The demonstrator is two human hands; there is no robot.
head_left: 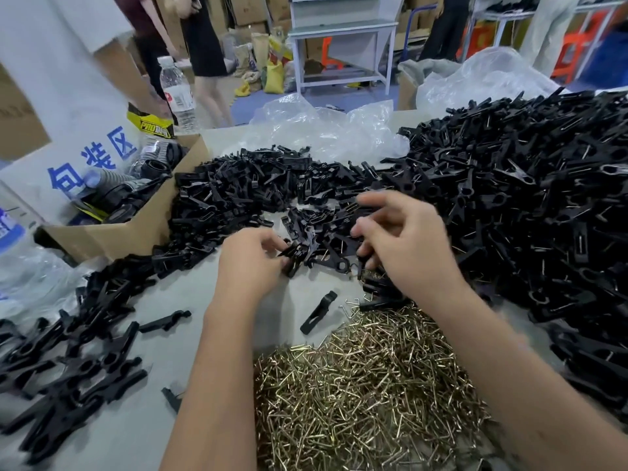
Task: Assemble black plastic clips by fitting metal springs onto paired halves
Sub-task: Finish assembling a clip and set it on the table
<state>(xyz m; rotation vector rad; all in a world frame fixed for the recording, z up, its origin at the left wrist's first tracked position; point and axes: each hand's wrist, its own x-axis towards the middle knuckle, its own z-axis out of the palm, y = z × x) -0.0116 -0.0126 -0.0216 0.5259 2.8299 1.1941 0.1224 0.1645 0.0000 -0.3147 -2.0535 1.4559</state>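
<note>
Hundreds of brass-coloured metal springs [367, 396] lie in a loose heap on the pale grey tabletop [112, 433], and everything else can be placed from that heap. Beyond it, a band of black clip halves [251, 188] curves across the surface; to its right rises a far larger mound of assembled clips [530, 205], thin wire showing on many of them. Left of the springs a smaller scatter of black clips [71, 362] spreads toward the edge, and one single clip half [318, 311] lies alone just beyond the heap's far rim. Farther off to the left sits an open cardboard box [136, 226] holding black parts, with a water bottle [177, 93] behind it and crumpled clear plastic bags [326, 130] past the halves. The room beyond is a workshop with a blue floor, stacked cartons, a grey metal workbench [343, 39] and people standing.

The halves are slim matte black pieces, flat at one end and forked or looped at the other. Just past the springs, the left hand [251, 263] pinches a black clip piece [295, 258] between its curled fingertips. The right hand [404, 239] is motion-blurred, fingers curled over the halves; whether it grips anything cannot be told.
</note>
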